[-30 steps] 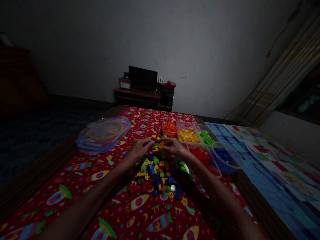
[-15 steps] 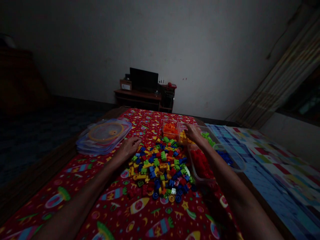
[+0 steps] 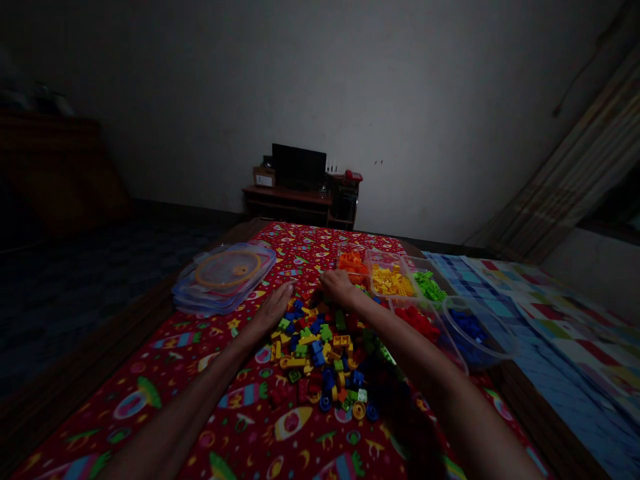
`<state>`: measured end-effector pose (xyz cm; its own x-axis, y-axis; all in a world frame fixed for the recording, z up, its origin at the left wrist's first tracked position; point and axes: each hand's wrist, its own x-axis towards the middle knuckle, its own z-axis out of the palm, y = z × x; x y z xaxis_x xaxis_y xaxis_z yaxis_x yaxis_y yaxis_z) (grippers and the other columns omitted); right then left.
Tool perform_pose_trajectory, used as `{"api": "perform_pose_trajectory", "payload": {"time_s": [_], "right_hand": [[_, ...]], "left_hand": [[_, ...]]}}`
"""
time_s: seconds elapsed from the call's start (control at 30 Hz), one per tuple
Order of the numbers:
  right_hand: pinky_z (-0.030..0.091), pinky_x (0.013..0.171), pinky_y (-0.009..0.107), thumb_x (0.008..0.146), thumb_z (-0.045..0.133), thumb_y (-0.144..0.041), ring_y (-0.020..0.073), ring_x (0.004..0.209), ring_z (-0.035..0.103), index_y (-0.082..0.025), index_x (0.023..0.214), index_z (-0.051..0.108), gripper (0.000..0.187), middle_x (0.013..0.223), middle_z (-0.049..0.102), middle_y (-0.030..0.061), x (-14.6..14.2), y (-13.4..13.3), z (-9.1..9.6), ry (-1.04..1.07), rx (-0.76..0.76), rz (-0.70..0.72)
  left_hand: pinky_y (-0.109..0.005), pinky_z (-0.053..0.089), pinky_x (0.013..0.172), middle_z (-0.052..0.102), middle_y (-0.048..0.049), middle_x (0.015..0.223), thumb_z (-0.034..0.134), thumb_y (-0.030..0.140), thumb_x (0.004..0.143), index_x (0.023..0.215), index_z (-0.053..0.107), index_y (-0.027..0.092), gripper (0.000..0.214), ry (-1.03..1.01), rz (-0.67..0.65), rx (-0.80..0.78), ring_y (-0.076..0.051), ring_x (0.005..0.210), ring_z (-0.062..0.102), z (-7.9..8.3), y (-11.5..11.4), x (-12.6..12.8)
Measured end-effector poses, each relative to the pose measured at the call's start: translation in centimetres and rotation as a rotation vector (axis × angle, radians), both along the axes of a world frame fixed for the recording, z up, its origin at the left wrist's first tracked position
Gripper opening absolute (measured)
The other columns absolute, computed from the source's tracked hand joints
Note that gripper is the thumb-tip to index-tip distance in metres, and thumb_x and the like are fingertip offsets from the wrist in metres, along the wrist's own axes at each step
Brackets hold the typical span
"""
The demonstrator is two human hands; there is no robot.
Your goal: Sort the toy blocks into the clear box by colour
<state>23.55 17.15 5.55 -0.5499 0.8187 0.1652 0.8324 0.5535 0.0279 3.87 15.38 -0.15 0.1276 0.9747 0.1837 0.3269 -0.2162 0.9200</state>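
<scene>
A heap of mixed coloured bricks (image 3: pixel 325 353) lies on the red patterned cloth (image 3: pixel 200 373) in front of me. My left hand (image 3: pixel 274 308) rests at the heap's far left edge with fingers stretched out flat. My right hand (image 3: pixel 336 287) is at the heap's far edge, fingers curled down among the bricks; what they pinch, if anything, is too dark to make out. Clear tubs stand to the right: orange bricks (image 3: pixel 353 264), yellow bricks (image 3: pixel 391 281), green bricks (image 3: pixel 429 285), red bricks (image 3: pixel 419 321) and a round tub of blue bricks (image 3: pixel 470 327).
A stack of clear lids (image 3: pixel 225 275) lies at the left of the cloth. A checked blue mat (image 3: pixel 550 333) lies to the right. Beyond the far edge a low wooden desk (image 3: pixel 295 200) holds a dark screen. The room is dim.
My right hand has come back from the yellow tub to the far edge of the heap. My left hand stays by the heap's left edge. The camera view shifted slightly.
</scene>
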Motion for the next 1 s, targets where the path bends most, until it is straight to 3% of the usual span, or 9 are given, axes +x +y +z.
{"api": "perform_pose_trajectory", "payload": {"time_s": [0.13, 0.23, 0.37, 0.5, 0.7, 0.8, 1.0], "right_hand": [[0.045, 0.09, 0.036, 0.092, 0.04, -0.021, 0.0249, 0.105, 0.058, -0.01, 0.115, 0.06, 0.032, 0.114, 0.062, 0.0191, -0.8, 0.7, 0.9, -0.117, -0.033, -0.044], [0.048, 0.085, 0.037, 0.091, 0.044, -0.023, 0.0257, 0.103, 0.061, -0.013, 0.111, 0.063, 0.029, 0.112, 0.065, 0.0167, -2.2, 1.1, 1.4, -0.195, -0.088, -0.068], [0.051, 0.078, 0.035, 0.088, 0.05, -0.023, 0.0254, 0.099, 0.064, -0.016, 0.104, 0.066, 0.024, 0.108, 0.067, 0.0141, -3.3, 1.1, 1.5, -0.243, -0.128, -0.082], [0.048, 0.077, 0.03, 0.092, 0.045, -0.026, 0.0232, 0.098, 0.063, -0.014, 0.108, 0.064, 0.028, 0.106, 0.067, 0.0155, -2.6, 0.6, 1.9, -0.22, -0.085, -0.095], [0.04, 0.07, 0.027, 0.094, 0.043, -0.033, 0.0202, 0.085, 0.061, -0.011, 0.105, 0.064, 0.032, 0.097, 0.067, 0.0142, 2.7, -0.7, 4.0, -0.063, 0.059, -0.134], [0.037, 0.067, 0.026, 0.093, 0.045, -0.032, 0.0186, 0.081, 0.059, -0.012, 0.105, 0.064, 0.03, 0.096, 0.068, 0.0136, 6.7, -1.3, 5.7, -0.054, 0.115, -0.245], [0.04, 0.072, 0.027, 0.091, 0.051, -0.036, 0.0232, 0.095, 0.061, -0.013, 0.112, 0.062, 0.033, 0.109, 0.066, 0.0164, 12.8, -1.7, 7.7, -0.118, 0.099, -0.532]], "left_hand": [[-0.044, 0.043, 0.1, 0.063, -0.0175, 0.12, 0.044, 0.066, 0.077, 0.122, 0.053, 0.012, 0.071, -0.227, -0.032, -0.084, -0.029, 0.113, 0.059, -0.5, 0.3, 0.4], [-0.044, 0.042, 0.102, 0.062, -0.0169, 0.121, 0.045, 0.066, 0.077, 0.121, 0.051, 0.013, 0.069, -0.308, -0.012, -0.077, -0.027, 0.118, 0.056, -0.4, 0.1, 0.6], [-0.047, 0.043, 0.1, 0.064, -0.017, 0.115, 0.047, 0.071, 0.073, 0.117, 0.053, 0.014, 0.072, -0.324, 0.024, -0.081, -0.029, 0.115, 0.058, -0.2, -0.1, 0.6], [-0.047, 0.044, 0.099, 0.067, -0.0155, 0.111, 0.048, 0.07, 0.073, 0.116, 0.054, 0.015, 0.07, -0.306, 0.025, -0.074, -0.029, 0.112, 0.06, 0.0, -0.5, 0.6], [-0.047, 0.041, 0.101, 0.068, -0.0144, 0.112, 0.044, 0.061, 0.081, 0.12, 0.052, 0.015, 0.061, -0.253, 0.017, -0.106, -0.028, 0.111, 0.061, 0.4, -1.2, 0.7], [-0.045, 0.041, 0.102, 0.067, -0.0161, 0.114, 0.045, 0.062, 0.079, 0.121, 0.052, 0.013, 0.065, -0.245, 0.013, -0.106, -0.028, 0.112, 0.061, 0.2, -1.1, 0.6], [-0.048, 0.041, 0.1, 0.064, -0.0175, 0.121, 0.047, 0.066, 0.077, 0.121, 0.053, 0.016, 0.068, -0.231, -0.007, -0.097, -0.032, 0.118, 0.056, 0.3, -1.2, 1.5]]}}
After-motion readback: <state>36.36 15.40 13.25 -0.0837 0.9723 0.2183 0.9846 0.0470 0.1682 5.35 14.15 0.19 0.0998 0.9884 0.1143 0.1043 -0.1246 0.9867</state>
